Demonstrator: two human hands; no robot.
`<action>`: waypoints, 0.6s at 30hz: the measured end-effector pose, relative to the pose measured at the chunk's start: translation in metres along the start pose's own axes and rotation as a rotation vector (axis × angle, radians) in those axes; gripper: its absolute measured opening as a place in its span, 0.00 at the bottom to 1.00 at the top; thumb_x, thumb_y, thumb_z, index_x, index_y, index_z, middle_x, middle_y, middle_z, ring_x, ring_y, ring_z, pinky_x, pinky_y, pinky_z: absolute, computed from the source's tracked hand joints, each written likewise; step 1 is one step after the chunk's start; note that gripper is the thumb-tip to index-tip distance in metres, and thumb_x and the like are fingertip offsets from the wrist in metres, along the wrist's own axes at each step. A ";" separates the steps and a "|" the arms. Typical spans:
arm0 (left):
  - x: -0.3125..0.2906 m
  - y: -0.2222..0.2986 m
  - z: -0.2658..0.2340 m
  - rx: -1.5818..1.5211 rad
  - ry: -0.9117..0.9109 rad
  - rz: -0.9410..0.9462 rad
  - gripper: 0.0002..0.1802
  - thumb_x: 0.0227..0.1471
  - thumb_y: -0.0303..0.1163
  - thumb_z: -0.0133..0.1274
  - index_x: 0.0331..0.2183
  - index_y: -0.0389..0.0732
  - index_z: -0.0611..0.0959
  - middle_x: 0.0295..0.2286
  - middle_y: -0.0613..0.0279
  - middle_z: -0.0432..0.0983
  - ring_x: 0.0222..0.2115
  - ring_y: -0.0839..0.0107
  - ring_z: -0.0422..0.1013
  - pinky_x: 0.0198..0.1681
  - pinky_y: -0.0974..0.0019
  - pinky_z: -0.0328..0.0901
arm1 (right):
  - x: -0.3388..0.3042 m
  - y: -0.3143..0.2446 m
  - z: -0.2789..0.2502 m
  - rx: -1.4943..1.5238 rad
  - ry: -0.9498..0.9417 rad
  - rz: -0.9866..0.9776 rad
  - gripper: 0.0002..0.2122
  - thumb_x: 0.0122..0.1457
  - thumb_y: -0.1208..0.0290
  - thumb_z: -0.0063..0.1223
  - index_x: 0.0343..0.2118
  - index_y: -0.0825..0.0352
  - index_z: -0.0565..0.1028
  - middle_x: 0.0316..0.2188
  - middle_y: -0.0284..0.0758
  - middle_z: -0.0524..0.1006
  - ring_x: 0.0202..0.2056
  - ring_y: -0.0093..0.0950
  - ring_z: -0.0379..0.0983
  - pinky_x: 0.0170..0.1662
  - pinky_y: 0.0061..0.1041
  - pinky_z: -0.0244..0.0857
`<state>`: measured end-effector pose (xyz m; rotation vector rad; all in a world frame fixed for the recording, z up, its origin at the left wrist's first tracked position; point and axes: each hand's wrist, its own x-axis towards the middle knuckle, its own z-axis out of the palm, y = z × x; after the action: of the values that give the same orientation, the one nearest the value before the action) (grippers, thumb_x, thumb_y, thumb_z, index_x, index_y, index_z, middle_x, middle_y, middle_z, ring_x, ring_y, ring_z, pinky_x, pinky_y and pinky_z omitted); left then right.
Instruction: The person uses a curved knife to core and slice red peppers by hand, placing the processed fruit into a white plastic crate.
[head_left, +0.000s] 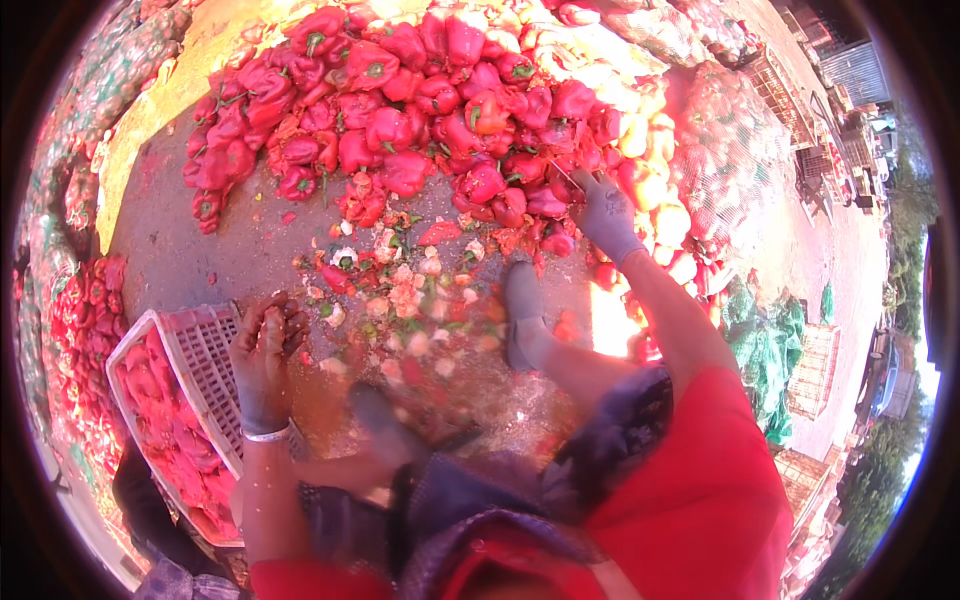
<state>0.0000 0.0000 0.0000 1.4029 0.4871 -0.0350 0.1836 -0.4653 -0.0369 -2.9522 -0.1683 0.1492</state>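
Observation:
My right hand [605, 215], in a greyish glove, reaches to the right front of a large heap of red bell peppers [405, 130]. Its fingers are closed round what looks like a thin knife [565, 176], whose slim blade points into the peppers; the handle is hidden. On the left, my gloved left hand [268, 350], stained dark at the fingers, is raised beside a white plastic crate [215, 375]. Its fingers are loosely bent and apart, with nothing visible in them. The tilted crate holds red peppers [170, 420].
Cut pepper cores and scraps [405, 290] litter the ground before my feet. Filled mesh sacks [725, 150] stand at the right, near green netting [765, 345]. More red peppers [90, 310] lie at the far left. Part of another person [160, 510] shows at lower left.

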 end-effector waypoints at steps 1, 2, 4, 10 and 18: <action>-0.006 0.006 0.018 -0.022 0.006 -0.030 0.21 0.60 0.39 0.52 0.51 0.39 0.73 0.41 0.59 0.75 0.37 0.70 0.75 0.40 0.65 0.73 | 0.003 -0.012 -0.001 0.011 0.059 -0.123 0.25 0.48 0.66 0.61 0.52 0.54 0.71 0.45 0.46 0.73 0.42 0.45 0.75 0.41 0.42 0.71; -0.011 0.012 0.034 -0.121 -0.010 -0.082 0.23 0.60 0.40 0.51 0.52 0.39 0.72 0.41 0.57 0.75 0.38 0.68 0.75 0.42 0.62 0.73 | 0.006 -0.028 -0.002 0.034 0.118 -0.253 0.24 0.49 0.65 0.60 0.52 0.52 0.71 0.44 0.45 0.73 0.40 0.45 0.76 0.39 0.43 0.71; -0.021 0.016 0.034 -0.331 -0.114 -0.195 0.25 0.61 0.43 0.50 0.54 0.40 0.70 0.42 0.55 0.75 0.41 0.62 0.75 0.45 0.57 0.72 | -0.024 -0.087 -0.038 -0.012 0.173 -0.341 0.24 0.48 0.65 0.61 0.51 0.53 0.72 0.43 0.45 0.73 0.40 0.44 0.76 0.39 0.42 0.71; -0.045 0.012 0.030 -0.799 -0.406 -0.358 0.35 0.57 0.56 0.49 0.59 0.47 0.65 0.53 0.50 0.68 0.52 0.53 0.68 0.53 0.40 0.65 | -0.081 -0.225 -0.066 0.077 0.319 -0.793 0.24 0.41 0.67 0.65 0.46 0.55 0.76 0.46 0.42 0.73 0.43 0.34 0.75 0.35 0.34 0.72; -0.069 0.044 0.014 -1.197 -0.562 -0.223 0.32 0.57 0.46 0.53 0.58 0.44 0.65 0.54 0.54 0.68 0.53 0.55 0.68 0.57 0.43 0.62 | -0.141 -0.288 -0.066 0.140 0.287 -1.106 0.24 0.38 0.65 0.66 0.44 0.51 0.77 0.50 0.42 0.72 0.38 0.36 0.76 0.31 0.33 0.69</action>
<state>-0.0445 -0.0229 0.0665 0.1300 0.1141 -0.2651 0.0221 -0.2123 0.0936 -2.2784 -1.5620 -0.3855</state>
